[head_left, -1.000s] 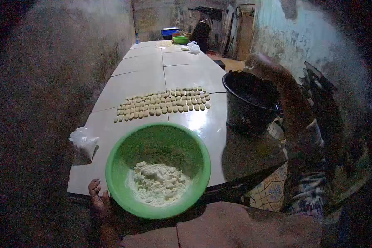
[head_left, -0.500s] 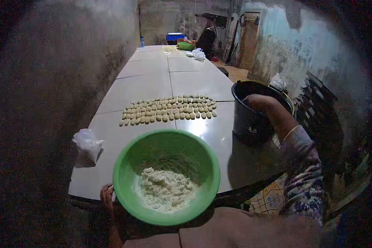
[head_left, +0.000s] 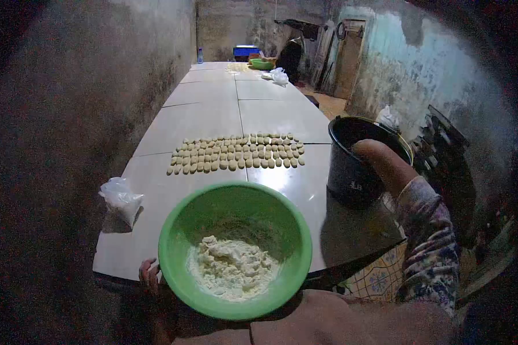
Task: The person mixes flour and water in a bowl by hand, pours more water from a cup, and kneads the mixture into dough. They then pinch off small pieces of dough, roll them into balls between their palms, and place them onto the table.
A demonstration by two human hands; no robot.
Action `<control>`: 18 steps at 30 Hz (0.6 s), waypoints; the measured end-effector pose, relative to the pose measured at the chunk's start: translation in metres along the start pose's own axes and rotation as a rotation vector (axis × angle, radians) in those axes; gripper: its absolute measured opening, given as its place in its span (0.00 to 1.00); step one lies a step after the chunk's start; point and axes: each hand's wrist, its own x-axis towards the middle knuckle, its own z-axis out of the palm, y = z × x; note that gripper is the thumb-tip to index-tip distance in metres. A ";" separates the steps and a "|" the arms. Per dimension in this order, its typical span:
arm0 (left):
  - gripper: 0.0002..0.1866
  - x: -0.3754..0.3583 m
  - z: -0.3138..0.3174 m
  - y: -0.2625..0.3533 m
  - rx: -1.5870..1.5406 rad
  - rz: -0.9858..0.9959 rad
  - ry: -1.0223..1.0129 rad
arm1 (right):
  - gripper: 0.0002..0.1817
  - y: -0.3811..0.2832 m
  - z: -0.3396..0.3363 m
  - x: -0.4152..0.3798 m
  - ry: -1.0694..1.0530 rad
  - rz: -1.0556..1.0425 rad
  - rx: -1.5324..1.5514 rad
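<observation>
A wide green basin (head_left: 175,230) stands at the near end of the table, its front overhanging the edge. Crumbly pale flour dough (head_left: 236,267) lies in its bottom. My left hand (head_left: 149,274) is at the basin's left side, fingers curled against it. My right hand (head_left: 369,148) reaches down into a black bucket (head_left: 354,181) on the table's right; its fingers and whatever they touch are hidden inside. Beyond the basin, small oval dough pieces (head_left: 232,155) lie in several rows.
A knotted clear plastic bag of white stuff (head_left: 121,204) stands left on the white tiled table (head_left: 201,121). At the far end are a green bowl (head_left: 261,65), a blue crate (head_left: 246,51), a bottle (head_left: 200,56), a plastic bag (head_left: 279,76) and a person in dark clothes (head_left: 289,57).
My right hand has sunk a little deeper into the bucket. My left hand stays by the basin, and the view has shifted slightly.
</observation>
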 end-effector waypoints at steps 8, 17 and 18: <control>0.12 -0.005 0.004 -0.007 -0.016 0.021 0.020 | 0.09 -0.058 -0.019 -0.070 0.089 0.235 0.273; 0.14 0.008 -0.004 0.019 -0.091 -0.020 0.033 | 0.08 0.009 -0.011 -0.025 0.199 0.152 0.484; 0.17 0.018 -0.011 0.033 -0.105 -0.136 -0.016 | 0.08 0.015 -0.015 -0.014 0.175 0.158 0.217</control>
